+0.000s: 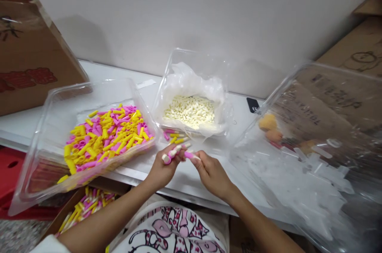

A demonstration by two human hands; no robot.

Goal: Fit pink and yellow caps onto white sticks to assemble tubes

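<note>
My left hand (162, 169) is closed around a few pink tubes with white tips (170, 153), held at the table's front edge. My right hand (210, 171) pinches another pink tube with a white tip (191, 156), its end almost touching those in the left hand. Behind my hands, a few loose pink and yellow tubes (174, 135) lie on the white table (185, 177). A clear tray of pink and yellow tubes (104, 135) sits to the left. A clear tub lined with plastic holds small white pieces (191, 110) straight ahead.
A large clear container (313, 157) with transparent parts and a few orange pieces fills the right. Cardboard boxes stand at far left (26, 54) and far right (361, 50). A box of more pink and yellow tubes (88, 203) sits below the table edge. A small black object (253, 104) lies by the wall.
</note>
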